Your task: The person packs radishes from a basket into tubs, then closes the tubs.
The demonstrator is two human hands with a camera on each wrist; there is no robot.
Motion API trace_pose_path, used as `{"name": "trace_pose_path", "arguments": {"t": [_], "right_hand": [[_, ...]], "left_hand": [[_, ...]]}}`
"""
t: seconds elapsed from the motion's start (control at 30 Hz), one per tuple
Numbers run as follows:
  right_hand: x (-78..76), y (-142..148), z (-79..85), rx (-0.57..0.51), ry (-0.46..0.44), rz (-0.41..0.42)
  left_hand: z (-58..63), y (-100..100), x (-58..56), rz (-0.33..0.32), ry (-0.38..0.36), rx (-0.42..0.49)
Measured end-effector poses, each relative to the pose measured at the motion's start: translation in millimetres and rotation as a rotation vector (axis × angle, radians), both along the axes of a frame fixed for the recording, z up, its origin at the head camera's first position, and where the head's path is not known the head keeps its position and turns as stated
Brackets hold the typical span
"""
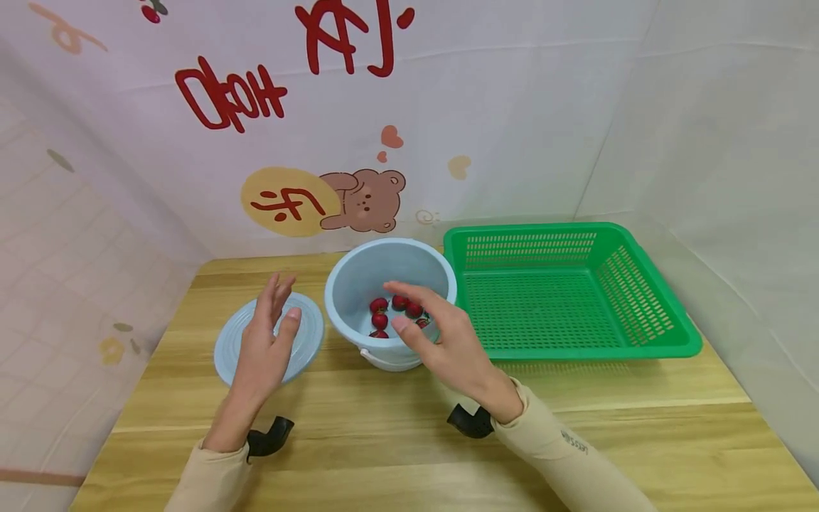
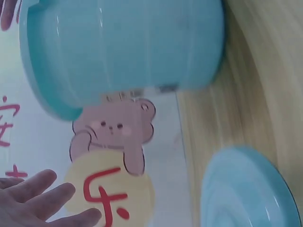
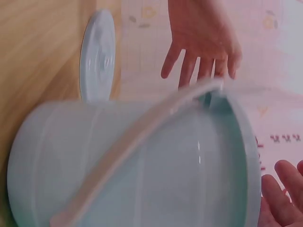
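A light blue bucket [image 1: 344, 313] stands upright on the table, with several small, round red fruits [image 1: 379, 321] at its bottom. My right hand [image 1: 453, 350] is at the right front of the bucket, overlapping its rim in the head view, thumb and fingers apart and nothing between them. To the left, my left hand [image 1: 261, 355] is raised with straight fingers and overlaps the round blue lid [image 1: 309, 340] that lies on the table. In the right wrist view, the white bucket handle [image 3: 128, 142] hangs down the bucket's side.
A green plastic basket [image 1: 640, 351] with slotted walls sits right of the bucket, close to it. Behind the wooden table [image 1: 377, 434] hangs a white printed cloth [image 1: 512, 114] with a bear and red characters. Black curved pieces [image 1: 470, 421] stick out at both wrists.
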State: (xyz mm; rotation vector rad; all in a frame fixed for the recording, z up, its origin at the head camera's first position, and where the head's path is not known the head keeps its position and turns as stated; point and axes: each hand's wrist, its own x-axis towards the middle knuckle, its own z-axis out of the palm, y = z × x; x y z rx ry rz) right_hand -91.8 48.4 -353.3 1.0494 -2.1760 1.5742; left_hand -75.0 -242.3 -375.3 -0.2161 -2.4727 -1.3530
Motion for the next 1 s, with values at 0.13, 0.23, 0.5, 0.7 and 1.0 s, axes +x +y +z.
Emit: {"name": "trace_pose_path", "arguments": {"t": [0.13, 0.23, 0.5, 0.7, 1.0], "right_hand": [[5.5, -12.1, -1.3, -0.006, 0.052, 0.021], [9.4, -23.0, -2.0, -0.020, 0.097, 0.038], [21.7, -55.7, -10.2, 0.050, 0.213, 0.151], [31.2, -76.3, -19.2, 0.206, 0.268, 0.213], [33.4, -100.7, -36.1, 0.365, 0.160, 0.237]], "left_hand": [[-5.5, -15.2, 10.2, 0.059, 0.023, 0.012], [-10.6, -28.0, 15.9, 0.109, 0.023, 0.029], [-15.2, -64.9, 27.2, 0.261, -0.057, -0.020], [-19.6, -91.8, 33.8, 0.304, -0.078, -0.066], [-22.6, -118.6, 35.1, 0.220, -0.159, -0.180]]}}
